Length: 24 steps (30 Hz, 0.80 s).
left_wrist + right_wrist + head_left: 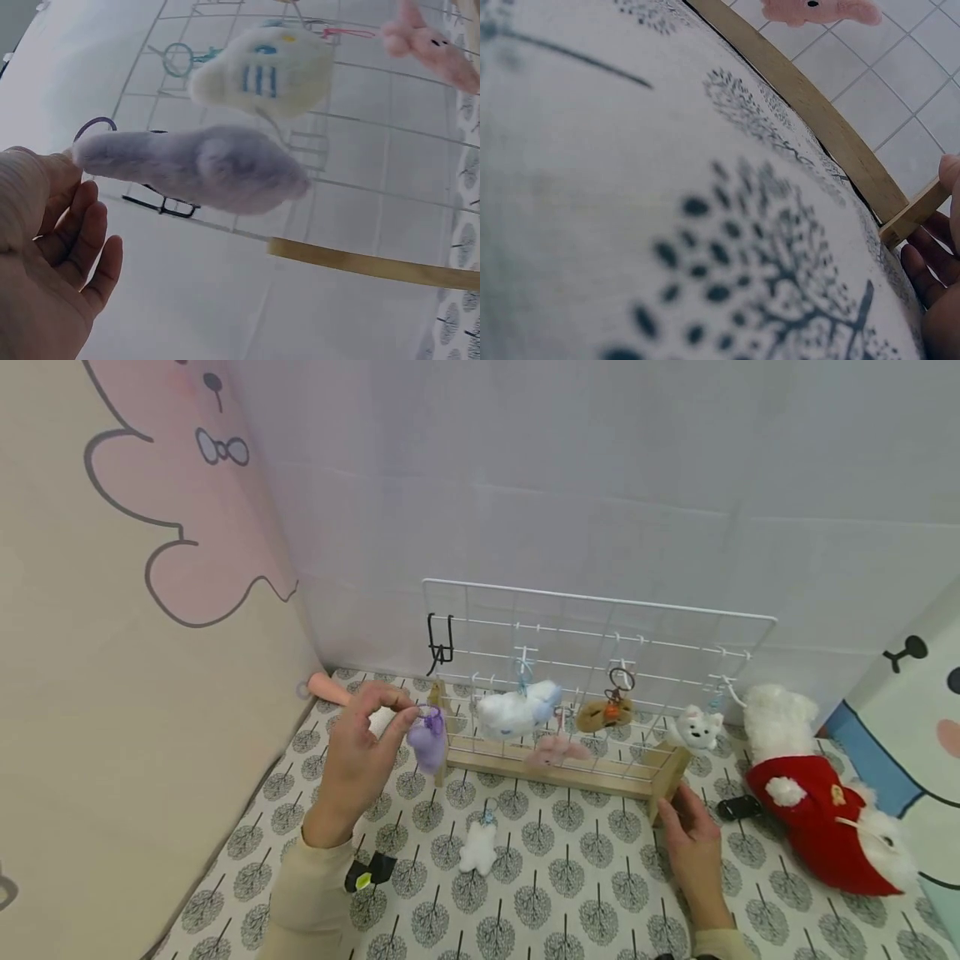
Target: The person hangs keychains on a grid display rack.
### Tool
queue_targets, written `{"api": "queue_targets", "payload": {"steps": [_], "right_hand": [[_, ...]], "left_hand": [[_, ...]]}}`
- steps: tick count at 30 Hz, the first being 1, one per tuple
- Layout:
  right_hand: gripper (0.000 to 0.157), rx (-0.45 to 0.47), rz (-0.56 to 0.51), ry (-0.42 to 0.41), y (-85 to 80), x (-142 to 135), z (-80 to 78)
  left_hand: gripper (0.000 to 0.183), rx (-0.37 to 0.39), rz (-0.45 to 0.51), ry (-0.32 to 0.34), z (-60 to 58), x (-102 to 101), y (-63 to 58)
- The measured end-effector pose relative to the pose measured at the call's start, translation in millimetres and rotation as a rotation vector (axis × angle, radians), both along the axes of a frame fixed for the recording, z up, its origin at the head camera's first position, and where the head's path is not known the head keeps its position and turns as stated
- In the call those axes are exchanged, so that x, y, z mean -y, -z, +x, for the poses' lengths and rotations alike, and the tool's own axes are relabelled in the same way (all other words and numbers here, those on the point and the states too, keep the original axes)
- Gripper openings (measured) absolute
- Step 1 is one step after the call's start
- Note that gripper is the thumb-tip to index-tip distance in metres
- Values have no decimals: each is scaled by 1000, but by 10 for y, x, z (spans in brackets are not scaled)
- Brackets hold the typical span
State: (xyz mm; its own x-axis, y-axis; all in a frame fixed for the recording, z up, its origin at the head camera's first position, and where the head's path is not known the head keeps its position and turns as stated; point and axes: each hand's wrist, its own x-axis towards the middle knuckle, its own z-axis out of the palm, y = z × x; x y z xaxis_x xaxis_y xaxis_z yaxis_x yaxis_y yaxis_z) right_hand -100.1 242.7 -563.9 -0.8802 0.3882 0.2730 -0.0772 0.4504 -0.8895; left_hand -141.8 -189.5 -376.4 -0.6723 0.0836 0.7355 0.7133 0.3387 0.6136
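My left hand pinches the purple ring of a small lilac plush keychain at the left end of a white wire grid rack. In the left wrist view the plush hangs in front of the grid, apart from a black hook. My right hand holds the right wooden foot of the rack between thumb and fingers. On the grid hang a white-and-blue plush, a pink plush, a brown plush and a white dog-face plush.
A small white plush keychain lies on the tree-print cloth before the rack. A black item with a green spot lies at left, a black object at right. A white plush in red clothing lies far right.
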Motion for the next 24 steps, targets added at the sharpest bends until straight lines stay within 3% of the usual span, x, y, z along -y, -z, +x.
{"api": "queue_targets", "payload": {"steps": [4, 9, 15, 20, 24], "right_hand": [[47, -5, 5, 7, -4, -7, -2], [48, 27, 15, 9, -12, 1, -5], [49, 26, 23, -9, 6, 2, -17], [48, 22, 23, -1, 3, -3, -4], [48, 24, 25, 0, -1, -13, -7]], "left_hand": [[9, -2, 13, -21, -55, -12, -189], [3, 25, 52, -44, -213, -8, -236], [6, 126, 164, -3, -370, -8, -84], [9, 211, 136, -33, -410, -8, 96], [10, 279, 123, -51, -367, 20, 286]]}}
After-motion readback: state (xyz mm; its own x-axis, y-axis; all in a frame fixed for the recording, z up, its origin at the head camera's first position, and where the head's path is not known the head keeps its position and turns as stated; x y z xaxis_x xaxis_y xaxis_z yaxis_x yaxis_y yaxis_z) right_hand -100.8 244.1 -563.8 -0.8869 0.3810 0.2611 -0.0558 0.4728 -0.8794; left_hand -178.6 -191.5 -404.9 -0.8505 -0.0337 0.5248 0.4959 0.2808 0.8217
